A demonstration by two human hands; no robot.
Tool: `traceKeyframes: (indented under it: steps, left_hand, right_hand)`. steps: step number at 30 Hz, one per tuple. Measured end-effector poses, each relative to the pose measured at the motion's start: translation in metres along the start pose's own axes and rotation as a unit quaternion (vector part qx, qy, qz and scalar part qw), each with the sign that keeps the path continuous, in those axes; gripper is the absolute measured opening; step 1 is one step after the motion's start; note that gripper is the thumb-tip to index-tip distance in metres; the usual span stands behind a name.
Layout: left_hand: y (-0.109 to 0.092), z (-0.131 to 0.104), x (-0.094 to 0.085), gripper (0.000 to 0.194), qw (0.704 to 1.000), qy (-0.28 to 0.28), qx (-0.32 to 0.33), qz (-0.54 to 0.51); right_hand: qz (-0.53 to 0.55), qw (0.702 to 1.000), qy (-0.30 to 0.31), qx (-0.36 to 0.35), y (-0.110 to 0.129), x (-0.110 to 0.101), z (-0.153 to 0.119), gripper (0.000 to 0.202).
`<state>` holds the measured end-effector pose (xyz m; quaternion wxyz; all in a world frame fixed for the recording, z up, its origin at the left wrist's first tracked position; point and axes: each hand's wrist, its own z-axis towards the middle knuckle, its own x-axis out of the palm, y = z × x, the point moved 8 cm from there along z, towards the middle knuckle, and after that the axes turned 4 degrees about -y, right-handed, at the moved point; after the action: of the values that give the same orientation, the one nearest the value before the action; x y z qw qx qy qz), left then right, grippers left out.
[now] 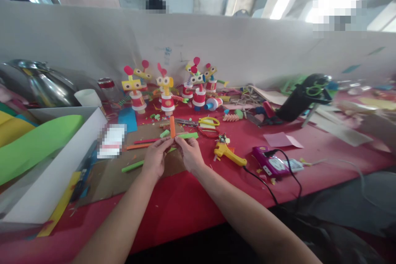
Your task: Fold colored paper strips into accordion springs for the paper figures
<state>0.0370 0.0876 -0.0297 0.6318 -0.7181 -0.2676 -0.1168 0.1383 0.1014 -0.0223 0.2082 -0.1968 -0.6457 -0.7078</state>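
Through the head camera I have both bare hands close together in front of me, fingertips nearly meeting. My left hand is closed in a narrow pinch at the lower end of an orange strip, which stands upright above the fingers. My right hand pinches too, with a green strip running out sideways over its fingers; the two strips come together at the fingertips, roughly at a right angle, though the fingers hide the joint and I can't tell whether they are fastened there. Beneath the left hand and out to its left I see a brown cardboard, with a loose green strip just beside that hand, and a red strip above a second orange strip, both beyond its knuckles. Ahead of the right hand are scissors with a yellow loop; to its right lies a yellow glue gun, and farther right a purple power strip with a black plug in it. Well beyond both hands I see several red-and-white figures standing on the red table. Far left of the left hand is a white box with coloured sheets inside.
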Motion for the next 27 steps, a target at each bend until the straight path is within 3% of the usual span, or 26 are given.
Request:
traceKeyframes:
  steps: [5,9,12,17,23,27]
  left_hand:
    - [-0.002,0.004,-0.011,0.017,0.997,-0.042,-0.053,-0.024]
    - [0.002,0.007,-0.016,0.011,0.991,-0.042,-0.123,-0.044]
    - [-0.002,0.009,-0.017,0.01,0.994,-0.046,-0.087,-0.047]
    - [-0.008,0.006,-0.008,0.017,1.0,-0.025,-0.011,-0.014]
    - [-0.009,0.006,-0.008,0.019,0.997,-0.031,0.043,-0.048]
    - [-0.009,0.007,-0.01,0.017,0.996,-0.039,0.046,-0.061]
  right_hand:
    - [-0.052,0.996,0.066,-0.024,0.012,0.005,-0.001,0.029]
    - [-0.103,0.987,0.107,-0.061,0.023,0.007,0.001,0.032]
    - [-0.102,0.988,0.099,-0.059,0.024,0.007,0.002,0.034]
    - [-0.094,0.995,0.031,-0.023,0.019,0.0,0.001,0.021]
    - [-0.105,0.994,0.037,-0.018,0.013,0.002,0.0,0.018]
    - [-0.062,0.997,0.044,-0.019,0.01,0.003,0.0,0.013]
